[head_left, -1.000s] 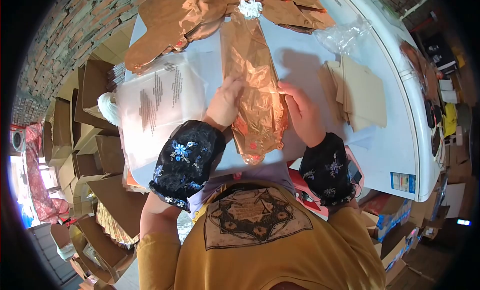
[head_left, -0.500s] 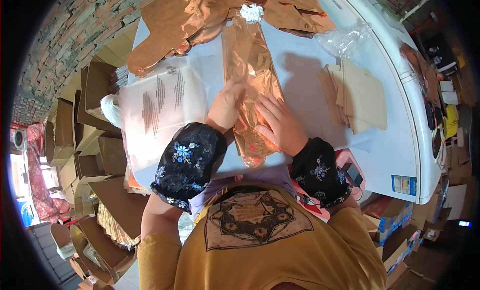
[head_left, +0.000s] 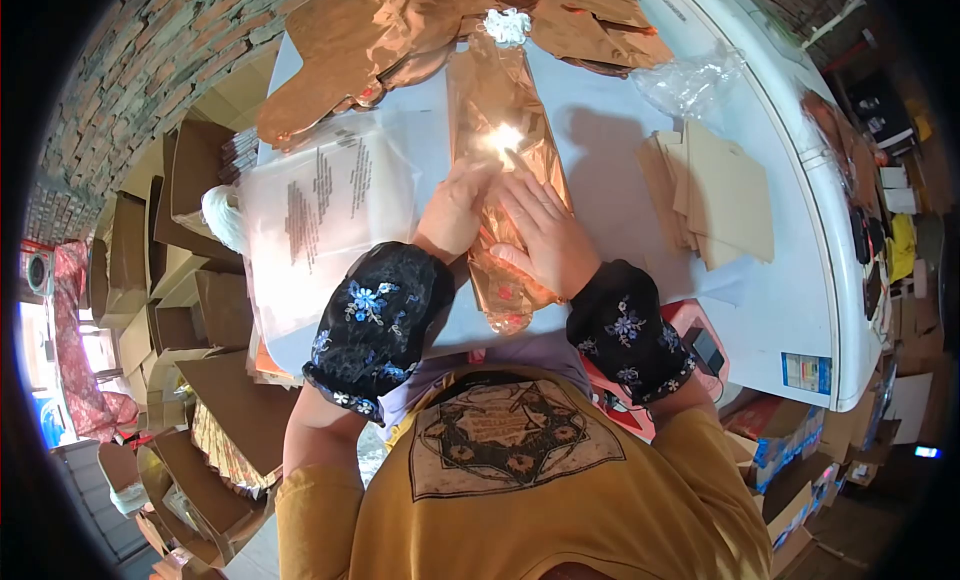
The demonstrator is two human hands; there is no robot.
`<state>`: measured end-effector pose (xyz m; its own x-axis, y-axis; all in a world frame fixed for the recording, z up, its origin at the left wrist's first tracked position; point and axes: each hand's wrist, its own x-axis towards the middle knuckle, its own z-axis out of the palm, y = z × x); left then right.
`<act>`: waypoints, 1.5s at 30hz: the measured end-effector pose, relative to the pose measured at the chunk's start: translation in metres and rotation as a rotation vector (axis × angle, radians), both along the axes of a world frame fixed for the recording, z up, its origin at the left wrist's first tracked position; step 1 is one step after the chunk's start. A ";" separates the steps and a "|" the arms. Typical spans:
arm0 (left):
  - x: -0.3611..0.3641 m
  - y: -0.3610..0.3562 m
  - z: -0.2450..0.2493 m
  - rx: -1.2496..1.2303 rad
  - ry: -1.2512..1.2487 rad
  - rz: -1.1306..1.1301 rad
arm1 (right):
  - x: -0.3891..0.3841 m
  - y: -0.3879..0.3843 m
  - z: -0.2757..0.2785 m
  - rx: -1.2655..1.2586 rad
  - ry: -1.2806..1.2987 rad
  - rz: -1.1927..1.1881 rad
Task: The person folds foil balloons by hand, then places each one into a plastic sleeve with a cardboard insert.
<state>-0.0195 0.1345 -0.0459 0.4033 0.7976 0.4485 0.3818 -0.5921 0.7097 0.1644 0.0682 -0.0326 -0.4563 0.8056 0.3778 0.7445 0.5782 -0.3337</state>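
A flat, rose-gold foil balloon, folded into a long strip, lies on the white table and points toward my body. My left hand is at its left edge, with the fingers bent and closed on the foil. My right hand lies flat across the foil, fingers stretched out and thumb apart, its fingertips close to those of my left hand. Bright light glares off the foil just beyond the fingers. A bunch of white ties rests at the strip's far end.
More rose-gold foil balloons are heaped at the back. Clear printed plastic bags lie on the left, with tan card pieces and crumpled clear plastic on the right. Open cardboard boxes crowd the left side. A white appliance borders the right.
My right hand has slid up and left along the foil, closer to my left hand. My left hand has barely moved. A bright glare now shows on the foil.
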 end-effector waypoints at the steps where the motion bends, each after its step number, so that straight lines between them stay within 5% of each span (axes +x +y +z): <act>1: -0.001 0.001 -0.002 -0.028 -0.018 -0.013 | 0.000 0.000 0.001 0.004 -0.003 0.001; 3: -0.004 0.006 -0.009 -0.084 -0.052 -0.042 | -0.001 0.000 0.001 0.012 -0.010 0.001; 6: -0.007 0.015 -0.024 -0.394 -0.426 -0.177 | -0.002 -0.001 0.001 0.008 0.009 0.010; 12: -0.014 0.017 -0.007 -0.566 -0.226 -0.054 | -0.005 -0.006 -0.002 -0.028 0.013 0.011; 24: -0.016 0.021 -0.008 -0.606 -0.265 -0.068 | -0.011 -0.006 -0.005 -0.012 -0.001 -0.057; 30: 0.002 -0.026 0.036 0.079 0.021 -0.041 | -0.012 -0.007 -0.008 -0.052 -0.040 -0.073; 33: 0.003 -0.045 0.025 0.263 0.539 0.058 | -0.012 -0.005 -0.013 -0.005 -0.051 -0.075; 45: 0.002 -0.052 0.019 0.243 0.570 0.083 | 0.013 0.018 0.004 -0.064 0.152 0.036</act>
